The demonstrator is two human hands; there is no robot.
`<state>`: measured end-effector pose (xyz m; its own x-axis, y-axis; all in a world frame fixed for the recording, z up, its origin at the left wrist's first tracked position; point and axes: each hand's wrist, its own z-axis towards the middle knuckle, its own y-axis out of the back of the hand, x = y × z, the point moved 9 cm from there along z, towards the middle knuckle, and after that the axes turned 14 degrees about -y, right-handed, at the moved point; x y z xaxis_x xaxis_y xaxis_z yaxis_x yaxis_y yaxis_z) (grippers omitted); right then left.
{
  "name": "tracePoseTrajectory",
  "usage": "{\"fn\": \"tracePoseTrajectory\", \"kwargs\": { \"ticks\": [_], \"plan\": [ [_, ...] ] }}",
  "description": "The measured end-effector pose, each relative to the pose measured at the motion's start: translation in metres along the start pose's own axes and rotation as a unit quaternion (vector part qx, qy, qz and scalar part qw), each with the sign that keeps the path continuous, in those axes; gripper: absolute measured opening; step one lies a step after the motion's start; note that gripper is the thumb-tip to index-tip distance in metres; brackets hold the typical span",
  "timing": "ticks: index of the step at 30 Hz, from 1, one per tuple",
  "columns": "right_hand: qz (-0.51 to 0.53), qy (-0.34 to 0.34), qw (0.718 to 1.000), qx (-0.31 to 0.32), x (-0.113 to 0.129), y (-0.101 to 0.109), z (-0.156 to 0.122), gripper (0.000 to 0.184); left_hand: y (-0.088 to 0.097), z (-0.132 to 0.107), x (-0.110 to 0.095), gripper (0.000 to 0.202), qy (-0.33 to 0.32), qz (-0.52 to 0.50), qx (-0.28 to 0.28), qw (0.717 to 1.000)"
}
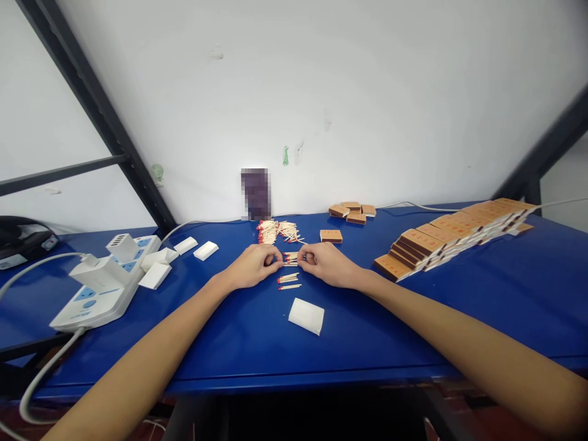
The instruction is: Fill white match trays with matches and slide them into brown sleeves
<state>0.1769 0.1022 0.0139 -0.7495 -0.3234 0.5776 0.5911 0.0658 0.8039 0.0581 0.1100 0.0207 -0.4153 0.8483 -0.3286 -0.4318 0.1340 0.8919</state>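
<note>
Just nearer than the pile, at work with both hands over a few matches on the blue table. With left hand curled at the red heads, thumb and fingertips drawn nearly together; with right hand curled likewise at the bare ends. Cannot tell of any firm grip on a match, with fingertips and sticks meeting so closely.

Judging by the layout, only partly along: just a few matches set out, against far more lying loose in the pile. Farther toward the near edge from the pile, past the hands, two little groups: an upper row and a lower row, heads to the left. Nearer still, directly in line, a white piece, with no matches visible on it.

Close to the right of the pile, a single box; farther right and behind, a small heap of boxes; well to the right, a long stack, seemingly the finished share, though impossible to see inside. Left of the pile, spare pieces, apparently yet to be dealt with, near a power strip
</note>
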Motion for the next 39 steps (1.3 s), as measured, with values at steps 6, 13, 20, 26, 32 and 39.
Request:
{"fn": "tracePoseTrajectory", "kwargs": {
  "ticks": [6, 13, 20, 26, 32, 39],
  "plan": [
    [0.001, -0.01, 1.0, -0.001, -0.001, 0.002, 0.001, 0.009, 0.003, -0.001, -0.002, 0.018, 0.004, 0.002, 0.022, 1.0],
    [0.002, -0.025, 1.0, -0.009, -0.003, 0.003, 0.002, 0.009, 0.012, -0.009, -0.001, 0.019, 0.014, -0.017, 0.061, 0.998],
    [-0.004, -0.029, 1.0, -0.011, 0.0, 0.001, 0.004, 0.011, 0.001, -0.001, -0.014, 0.023, 0.0, -0.055, 0.02, 0.998],
    [0.035, -0.001, 0.997, 0.065, 0.01, -0.003, -0.004, 0.021, 0.017, -0.003, -0.011, 0.034, 0.02, -0.068, -0.06, 0.996],
    [0.043, 0.022, 0.996, 0.073, 0.017, -0.004, -0.013, 0.027, 0.016, -0.009, -0.011, 0.034, 0.003, -0.028, 0.037, 0.999],
    [-0.016, 0.033, 0.997, 0.068, 0.022, -0.005, -0.019, 0.029, 0.006, -0.007, -0.031, 0.057, -0.034, 0.056, 0.103, 0.993]
  ]
}}
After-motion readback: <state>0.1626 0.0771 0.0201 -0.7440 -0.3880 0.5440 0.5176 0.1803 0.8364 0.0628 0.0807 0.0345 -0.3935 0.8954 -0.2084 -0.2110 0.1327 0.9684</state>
